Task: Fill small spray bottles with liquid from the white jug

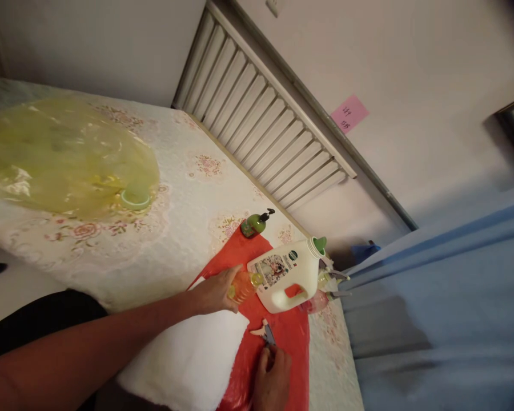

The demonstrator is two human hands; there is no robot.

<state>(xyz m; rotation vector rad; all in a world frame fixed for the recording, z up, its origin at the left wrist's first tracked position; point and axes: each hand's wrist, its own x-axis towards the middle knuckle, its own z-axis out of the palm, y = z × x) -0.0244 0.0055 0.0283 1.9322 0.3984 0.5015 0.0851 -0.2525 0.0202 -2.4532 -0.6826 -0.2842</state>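
Observation:
My left hand (214,292) is wrapped round a small ribbed clear bottle (243,287) that looks orange-yellow; its open-looking neck points toward the large white jug. My right hand (272,378) is closed on a grey and pale pink trigger spray head (266,334), which is apart from that bottle. The white jug (302,265), with a printed label and a green spout, stands just beyond my left hand. Under both hands spreads a red plastic sheet (289,348). A white towel (192,359) lies below my left forearm.
A green pump bottle (253,225) stands at the sheet's far corner. Behind the jug are a pink spray bottle (318,302) and another sprayer. A yellow plastic bag (64,160) lies on the floral tablecloth (184,194). A radiator (261,108) and blue curtain (445,302) border the table.

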